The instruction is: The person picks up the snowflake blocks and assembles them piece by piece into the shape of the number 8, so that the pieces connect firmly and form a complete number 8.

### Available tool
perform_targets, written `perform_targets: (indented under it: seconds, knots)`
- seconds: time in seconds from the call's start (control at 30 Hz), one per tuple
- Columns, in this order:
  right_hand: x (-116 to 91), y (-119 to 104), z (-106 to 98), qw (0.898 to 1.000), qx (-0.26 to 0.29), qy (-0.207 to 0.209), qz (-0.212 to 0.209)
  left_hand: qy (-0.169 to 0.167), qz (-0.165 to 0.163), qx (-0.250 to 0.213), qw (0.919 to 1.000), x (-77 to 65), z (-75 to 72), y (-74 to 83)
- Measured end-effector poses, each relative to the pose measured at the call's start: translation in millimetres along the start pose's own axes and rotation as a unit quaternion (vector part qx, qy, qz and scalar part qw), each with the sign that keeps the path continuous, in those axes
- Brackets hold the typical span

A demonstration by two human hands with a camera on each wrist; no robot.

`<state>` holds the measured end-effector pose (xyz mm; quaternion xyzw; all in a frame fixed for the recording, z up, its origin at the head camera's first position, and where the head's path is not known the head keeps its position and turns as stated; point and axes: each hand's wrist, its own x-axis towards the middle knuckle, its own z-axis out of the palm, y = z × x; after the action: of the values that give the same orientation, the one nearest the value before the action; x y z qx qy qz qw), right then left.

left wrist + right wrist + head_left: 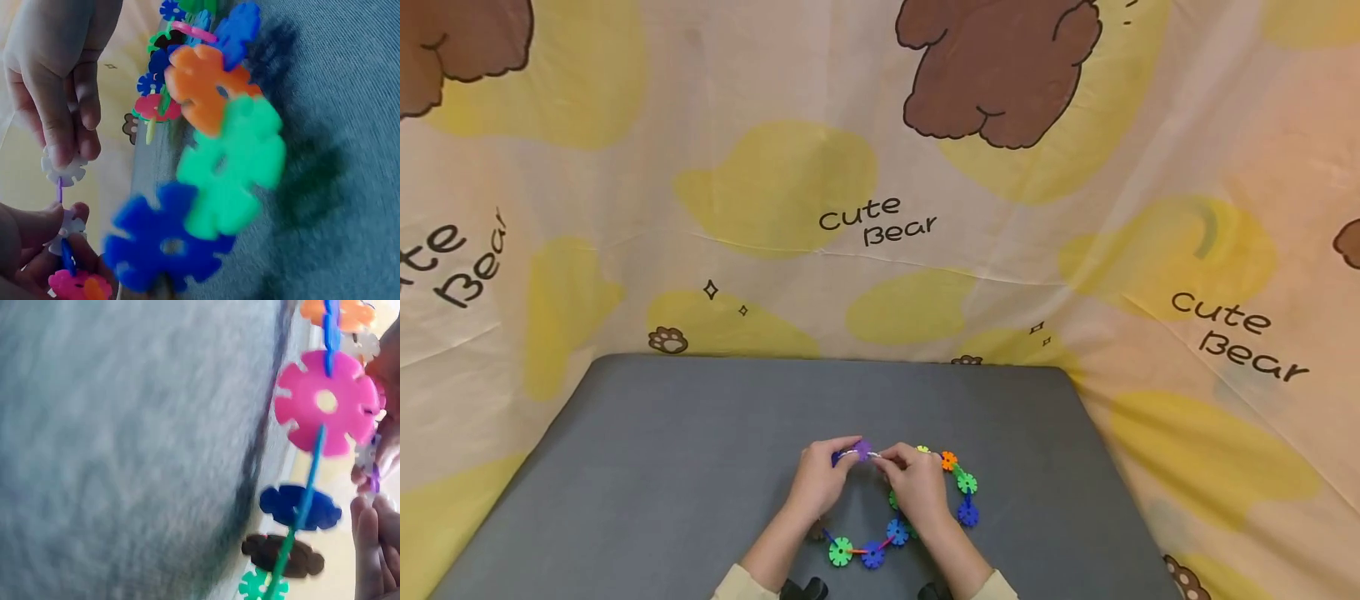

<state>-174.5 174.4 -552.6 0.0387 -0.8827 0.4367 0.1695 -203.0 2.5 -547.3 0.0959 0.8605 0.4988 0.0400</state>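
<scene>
Both hands meet over the middle of the table in the head view, with a purple notched plastic disc (862, 450) edge-on between two white ones. My left hand (816, 482) pinches one white notched disc (75, 224), joined to a blue and a pink disc (78, 285). Thumb and fingers of my right hand (919, 490) pinch the other white disc (76, 171). These belong to a long chain of interlocked discs, including a green one (841, 552) and a blue one (873, 555) below the hands. Part of the chain is hidden behind the right hand.
More of the chain curves out beyond the right hand, with an orange disc (949, 460), a green disc (967, 483) and a dark blue disc (967, 513). A grey table (685, 450) lies underneath. Bear-printed cloth (760, 183) surrounds its back and sides.
</scene>
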Motion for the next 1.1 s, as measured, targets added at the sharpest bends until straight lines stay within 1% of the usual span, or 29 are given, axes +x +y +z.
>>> perform_targets:
  seconds: [0.13, 0.23, 0.33, 0.43, 0.5, 0.6, 0.67, 0.73, 0.8, 0.9, 0.97, 1.03, 1.07, 1.1]
  knots:
    - [0, -2, 0, 1.000, -0.012, 0.005, -0.003, 0.007, -0.006, -0.014, 0.9999, -1.1, 0.0, 0.7]
    - [1, -6, -1, 0.999, -0.038, -0.017, 0.005, 0.007, -0.009, -0.013, 0.9998, -2.6, 1.4, -0.5]
    - [2, -12, -4, 0.997, -0.064, -0.042, 0.010, 0.012, -0.006, 0.002, 0.9999, -4.7, 3.4, -1.2]
    - [3, -13, -5, 0.996, -0.071, -0.050, 0.011, 0.014, -0.001, 0.013, 0.9998, -4.8, 4.0, -0.7]
    - [3, -11, -5, 0.998, -0.059, -0.037, 0.008, 0.013, 0.002, 0.010, 0.9999, -4.4, 3.7, 1.0]
    - [1, -6, -4, 1.000, -0.009, -0.019, 0.004, 0.002, -0.001, -0.010, 0.9999, -3.8, 2.6, 3.1]
    - [1, -2, -3, 0.999, 0.027, -0.017, 0.011, -0.007, -0.006, -0.029, 0.9995, -3.5, 0.9, 4.8]
    - [2, -1, -4, 0.998, 0.051, -0.033, 0.032, -0.015, -0.011, -0.043, 0.9989, -2.5, -1.8, 5.8]
    - [4, -1, -5, 0.995, 0.054, -0.065, 0.052, -0.018, -0.015, -0.045, 0.9987, -1.2, -4.4, 6.1]
    - [7, -3, -9, 0.991, 0.027, -0.110, 0.071, -0.014, -0.020, -0.028, 0.9993, 0.4, -6.5, 5.0]
    - [6, -5, -12, 0.990, -0.011, -0.116, 0.080, -0.009, -0.026, -0.018, 0.9995, 0.9, -6.1, 3.6]
    - [2, -9, -15, 0.986, -0.078, -0.110, 0.101, -0.001, -0.035, -0.013, 0.9993, 1.0, -5.0, 2.4]
    - [-1, -11, -17, 0.980, -0.120, -0.109, 0.118, 0.002, -0.040, -0.012, 0.9991, 0.9, -4.3, 1.8]
    - [-4, -13, -17, 0.970, -0.170, -0.111, 0.136, 0.004, -0.045, -0.011, 0.9989, 0.8, -3.8, 1.3]
